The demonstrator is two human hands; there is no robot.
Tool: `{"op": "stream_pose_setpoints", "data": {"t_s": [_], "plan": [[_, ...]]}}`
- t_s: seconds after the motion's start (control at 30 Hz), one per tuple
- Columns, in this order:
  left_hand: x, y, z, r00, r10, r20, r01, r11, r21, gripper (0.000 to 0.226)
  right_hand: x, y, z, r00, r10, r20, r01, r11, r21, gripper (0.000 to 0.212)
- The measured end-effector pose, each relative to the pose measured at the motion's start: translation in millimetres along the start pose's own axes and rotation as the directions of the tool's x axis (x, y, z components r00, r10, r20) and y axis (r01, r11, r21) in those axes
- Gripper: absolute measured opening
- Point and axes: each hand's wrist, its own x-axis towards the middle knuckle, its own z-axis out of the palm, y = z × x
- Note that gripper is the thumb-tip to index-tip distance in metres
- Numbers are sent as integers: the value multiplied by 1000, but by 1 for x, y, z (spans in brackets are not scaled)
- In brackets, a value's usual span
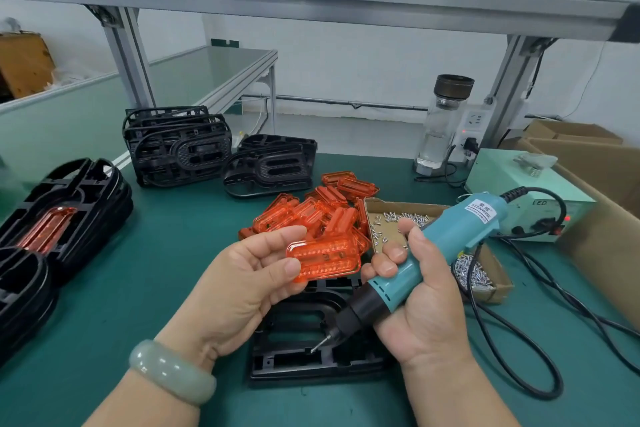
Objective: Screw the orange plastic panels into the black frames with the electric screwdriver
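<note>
Orange panel sits pinched by its edges between thumb and fingers of our left hand, just above the black frame on the desk. We judge it light, stiff and glossy, likely slippery; an edge grip suits. Our right hand wraps the electric screwdriver.

The green worktop has one black frame lying flat near the front. Behind it is a heap of orange panels, just beside a cardboard tray of little screws. Stacks of black frames stand at the back. A clear bottle and a green box sit on the right.
</note>
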Motion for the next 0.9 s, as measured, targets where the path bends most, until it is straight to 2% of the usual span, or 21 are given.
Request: {"op": "stream_pose_setpoints", "data": {"t_s": [0.27, 0.37, 0.47, 0.6, 0.7, 0.8, 0.9], "plan": [[-7, 2, 1, 998, -7, 66, 1, 996, 89, 54, 1, 2, 1, 999, 39, 6, -39, 999, 3, 16], [-8, 1, 1, 993, 2, 120, -12, 996, 86, 57, 0, 4, 1, 998, 57, 11, -57, 998, 9, 16], [-7, 1, 2, 997, 17, 79, -29, 987, 159, 51, 0, 5, 1, 997, 72, 20, -72, 997, 4, 13], [-5, -2, 5, 991, 114, -77, -69, 895, 440, 30, 0, 7, 1, 996, 85, 24, -85, 996, -9, 18], [-4, 3, -3, 956, 216, -199, -80, 844, 530, 24, 1, 4, 1, 999, 49, 12, -49, 999, -23, 13], [-11, 11, -17, 945, 247, -212, -51, 756, 653, 25, 3, -3, 0, 1000, 3, -14, -2, 1000, 18, 13], [-21, 11, -22, 960, 190, -204, 23, 673, 740, 20, 6, -10, -2, 996, -58, -75, 61, 997, 48, 16]]}}
